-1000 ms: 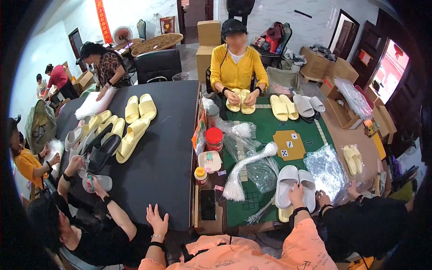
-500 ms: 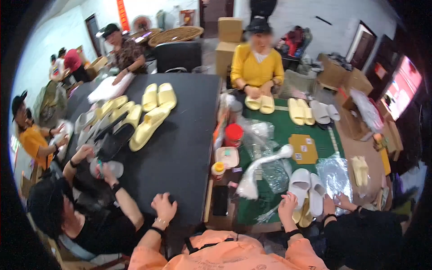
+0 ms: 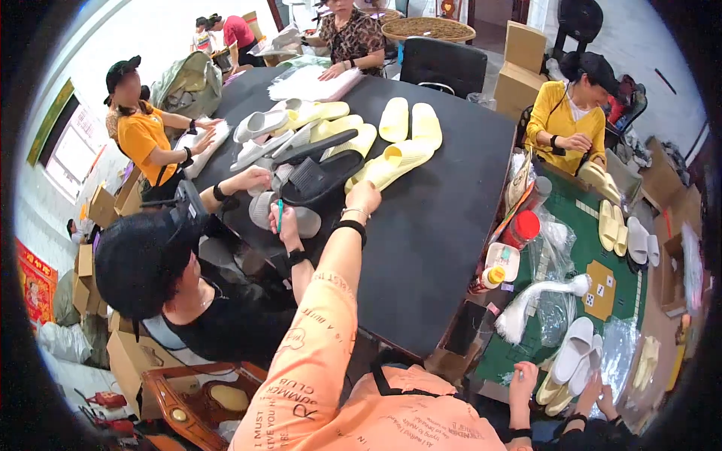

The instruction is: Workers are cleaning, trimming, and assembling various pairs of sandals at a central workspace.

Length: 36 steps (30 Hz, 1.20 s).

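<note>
Reaching now across the black table [image 3: 451,218], left hand [image 3: 364,197] is closing on a yellow slipper [image 3: 391,161] beside the unsorted pile, while right hand [image 3: 523,376] is resting open below white slippers [image 3: 575,349].

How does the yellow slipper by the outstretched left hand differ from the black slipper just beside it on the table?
The yellow slipper is pale yellow; the black slipper is black. The yellow slipper lies right at the left hand, while the black slipper lies farther left, nearer the seated co-worker's hands. The black slipper leans on grey slippers in the pile; the yellow slipper lies at the pile's right edge. Both are open-toed slide slippers on the black table.
</note>
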Tool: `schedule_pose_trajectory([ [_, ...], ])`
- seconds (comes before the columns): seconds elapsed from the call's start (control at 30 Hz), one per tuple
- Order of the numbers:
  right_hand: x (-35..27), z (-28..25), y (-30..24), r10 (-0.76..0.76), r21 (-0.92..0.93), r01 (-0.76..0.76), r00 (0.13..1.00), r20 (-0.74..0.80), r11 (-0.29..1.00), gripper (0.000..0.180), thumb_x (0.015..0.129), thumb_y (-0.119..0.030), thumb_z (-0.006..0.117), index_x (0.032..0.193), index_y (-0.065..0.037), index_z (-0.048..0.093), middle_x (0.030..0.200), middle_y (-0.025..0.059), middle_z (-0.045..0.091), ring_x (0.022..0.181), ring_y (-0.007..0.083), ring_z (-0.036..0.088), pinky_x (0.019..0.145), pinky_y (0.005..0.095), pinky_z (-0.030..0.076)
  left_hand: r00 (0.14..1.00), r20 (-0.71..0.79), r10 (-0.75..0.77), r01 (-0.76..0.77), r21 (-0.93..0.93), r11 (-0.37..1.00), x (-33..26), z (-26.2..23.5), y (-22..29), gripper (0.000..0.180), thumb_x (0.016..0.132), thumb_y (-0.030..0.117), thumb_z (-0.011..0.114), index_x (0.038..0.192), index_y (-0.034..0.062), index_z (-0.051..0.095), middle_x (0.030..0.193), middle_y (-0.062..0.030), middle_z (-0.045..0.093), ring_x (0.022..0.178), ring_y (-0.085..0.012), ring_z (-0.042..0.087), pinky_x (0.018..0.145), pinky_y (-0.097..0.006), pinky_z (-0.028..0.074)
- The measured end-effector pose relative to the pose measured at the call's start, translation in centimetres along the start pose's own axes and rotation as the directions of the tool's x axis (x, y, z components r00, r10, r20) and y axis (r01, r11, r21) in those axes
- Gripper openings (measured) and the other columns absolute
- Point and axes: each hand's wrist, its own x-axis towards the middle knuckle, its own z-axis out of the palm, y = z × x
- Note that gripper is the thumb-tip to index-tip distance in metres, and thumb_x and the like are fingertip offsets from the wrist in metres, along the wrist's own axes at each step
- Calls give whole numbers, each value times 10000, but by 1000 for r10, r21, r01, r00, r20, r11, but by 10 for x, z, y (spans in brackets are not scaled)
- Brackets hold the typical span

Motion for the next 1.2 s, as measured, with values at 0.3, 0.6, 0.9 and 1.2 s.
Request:
schedule_pose_trajectory([
  [0.3, -55, -14, -40, 177, -54, -176, 984, 13, 983, 94, 671, 55, 528, 740, -8, 542, 770, 127, 530, 766, 283, 515, 702, 341, 419, 825, 209, -525, 468, -774, 426, 83, 76, -32, 364, 699, 194, 618, 977, -17, 512, 780, -153, 578, 520, -208, 573, 411, -303, 478],
  [0.6, -42, -17, -55, 151, -17, -150, 986, 78, 989, 46, 721, -11, 528, 759, -20, 553, 782, 130, 551, 783, 295, 525, 702, 374, 406, 765, 324, -557, 476, -866, 150, 61, 98, -29, 274, 724, 143, 583, 962, 33, 502, 751, -109, 538, 435, -195, 466, 357, -310, 403],
  [0.9, 78, -16, -114, -190, 146, 159, 953, 234, 977, 235, 745, -19, 545, 980, -35, 547, 879, 128, 552, 833, 298, 527, 765, 358, 416, 807, 564, -178, 562, -825, -66, -156, 80, -53, 293, 790, 121, 494, 1065, 73, 404, 837, -77, 494, 611, -160, 504, 518, -280, 430],
  [1.2, 208, 4, -195, -569, 198, 575, 587, 576, 794, 163, 741, -106, 555, 886, -40, 589, 821, 116, 599, 817, 291, 564, 741, 397, 431, 985, 98, 145, -14, -784, 621, -160, -45, -28, 298, 758, 111, 554, 1031, 1, 512, 906, -75, 561, 817, -199, 550, 715, -280, 440],
])
